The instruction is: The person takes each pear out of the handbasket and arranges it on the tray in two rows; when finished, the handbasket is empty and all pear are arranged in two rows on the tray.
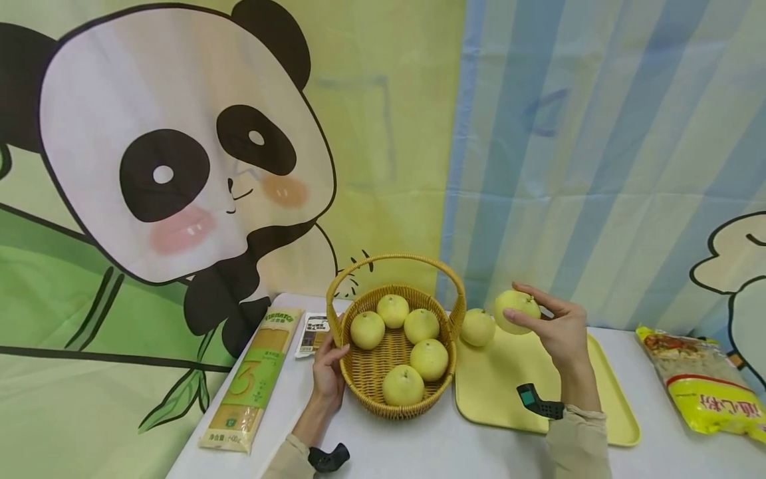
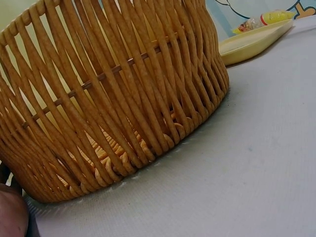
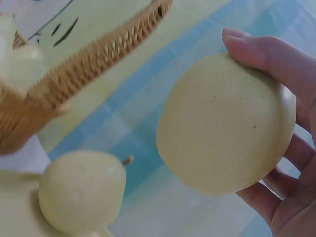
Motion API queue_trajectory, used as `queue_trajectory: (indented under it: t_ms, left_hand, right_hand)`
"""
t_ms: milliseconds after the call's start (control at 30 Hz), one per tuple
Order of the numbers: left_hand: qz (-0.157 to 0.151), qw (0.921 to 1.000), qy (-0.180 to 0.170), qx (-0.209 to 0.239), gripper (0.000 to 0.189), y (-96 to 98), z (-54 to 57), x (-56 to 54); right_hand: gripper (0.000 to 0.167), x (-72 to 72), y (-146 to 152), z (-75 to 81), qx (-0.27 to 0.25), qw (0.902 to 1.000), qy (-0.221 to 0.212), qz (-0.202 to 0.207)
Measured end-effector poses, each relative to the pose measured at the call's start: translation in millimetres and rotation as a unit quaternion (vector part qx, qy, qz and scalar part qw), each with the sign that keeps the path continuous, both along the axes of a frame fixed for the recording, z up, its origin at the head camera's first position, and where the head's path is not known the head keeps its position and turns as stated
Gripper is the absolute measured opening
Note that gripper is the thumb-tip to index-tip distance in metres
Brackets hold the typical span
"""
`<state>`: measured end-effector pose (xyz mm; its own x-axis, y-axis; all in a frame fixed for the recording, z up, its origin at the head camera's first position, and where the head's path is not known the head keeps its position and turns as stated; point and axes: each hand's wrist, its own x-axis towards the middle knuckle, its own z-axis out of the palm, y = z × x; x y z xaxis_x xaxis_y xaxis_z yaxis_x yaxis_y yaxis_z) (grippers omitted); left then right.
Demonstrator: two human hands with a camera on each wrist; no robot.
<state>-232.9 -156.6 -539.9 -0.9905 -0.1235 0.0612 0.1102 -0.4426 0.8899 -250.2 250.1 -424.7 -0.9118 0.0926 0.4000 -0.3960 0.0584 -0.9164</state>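
A long packet and a small sachet lie left, a yellow bag right, before a panda backdrop.

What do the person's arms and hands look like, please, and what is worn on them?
The left hand and right hand wear no gloves. The left sleeve and right sleeve are beige. Each wrist has a black camera: the left camera and right camera.

Beige on both arms for you: there's the left sleeve, and there's the right sleeve, crumpling into soft folds at its cuff! Black on your left side, a chunky curved device; black again on your right, a second device, bent in shape, showing a little teal-green panel! Left hand and right hand, both bare!
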Motion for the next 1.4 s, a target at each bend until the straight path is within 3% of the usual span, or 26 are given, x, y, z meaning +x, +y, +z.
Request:
queue_trajectory:
  t_ms: [300, 667, 933, 1067, 1400]
  left_hand:
    - [-0.002, 1.0, 0.005, -0.004, 0.068, 0.2, 0.1, 2.3]
    - [-0.007, 0.9999, 0.012, 0.005, 0.068, -0.4, 0.0, 0.7]
    - [-0.005, 0.9999, 0.007, 0.007, 0.068, -0.8, -0.2, -0.7]
    - [-0.002, 1.0, 0.005, 0.004, 0.067, -0.6, 0.4, 0.1]
    - [0.005, 1.0, 0.006, 0.005, 0.066, 0.0, 0.2, 1.4]
  right_hand:
    - [0.05, -15.1, 25.4, -27.8, 0.054, 0.9962, -0.051, -0.046]
    - [0.055, -28.3, 33.1, -51.8, 0.113, 0.9851, -0.112, -0.066]
    - [0.059, -34.5, 40.4, -71.7, 0.152, 0.977, -0.143, -0.045]
    - [0.059, -35.5, 43.8, -79.5, 0.166, 0.9772, -0.131, -0.023]
    - [0.057, -41.6, 46.0, -92.4, 0.133, 0.9846, -0.083, 0.076]
